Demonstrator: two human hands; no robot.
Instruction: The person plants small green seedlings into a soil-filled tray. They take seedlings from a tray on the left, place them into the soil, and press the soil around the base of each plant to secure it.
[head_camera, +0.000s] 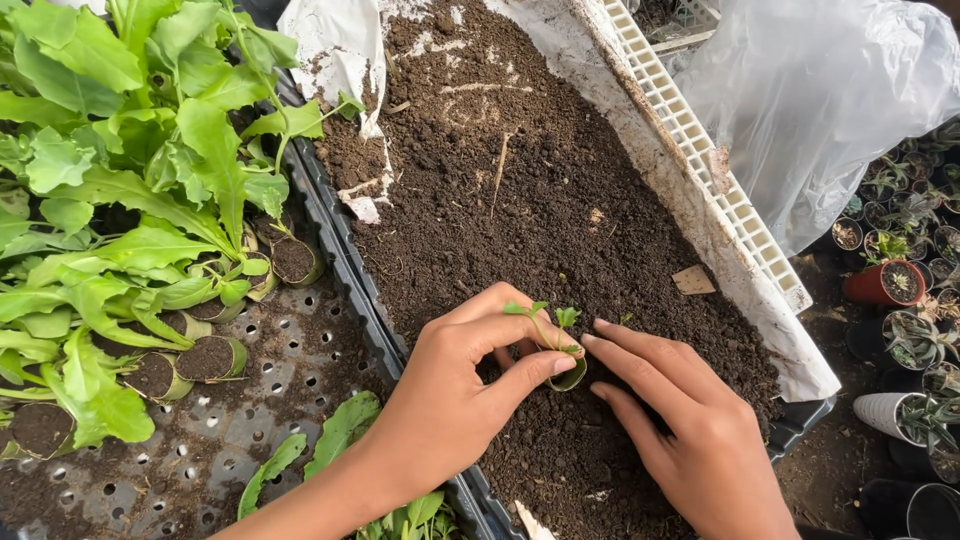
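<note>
Both hands down in the soil-filled crate (700, 150), near its front edge: left hand (455, 400) curled, thumb and forefinger pinched on a tiny seedling (548, 325) in its small rolled pot (570, 375); right hand (680, 420) flat-fingered, tips touching the pot's other side, gripping nothing. Featherweight, by the look of it, with a thread-thin stem and soft leaves, easily snapped or bruised. Best held low, around the pot's wall, never by the stem; loose damp soil (520, 200) likely to crumble away under any squeeze.
</note>
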